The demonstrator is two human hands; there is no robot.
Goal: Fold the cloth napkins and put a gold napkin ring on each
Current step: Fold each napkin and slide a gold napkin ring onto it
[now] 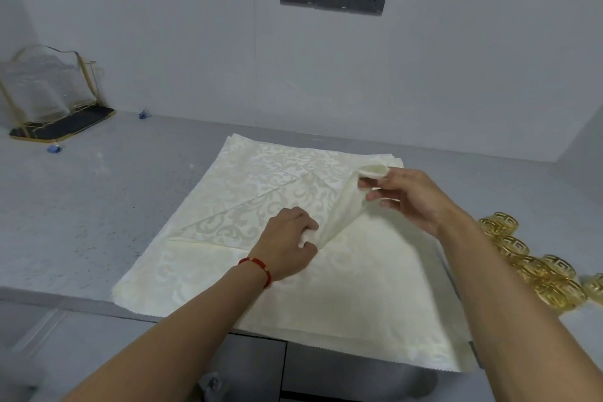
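Both hands curled — left hand [290, 240] low, right hand [406, 194] raised.

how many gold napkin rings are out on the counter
About 7 gold napkin rings, all clustered at the counter's right edge beside the right forearm: two farthest back, one mid, four nearest. Overlap and the frame edge may hide more.

Your surface is a grey counter [98, 206] against the wall. On it lie a stack of cream damask napkins [359, 303] overhanging the near edge, a heap of gold napkin rings [535, 268] at your right, a gold-framed rack [49, 101] far left — and two small blue scraps [54, 149], possibly wrappers
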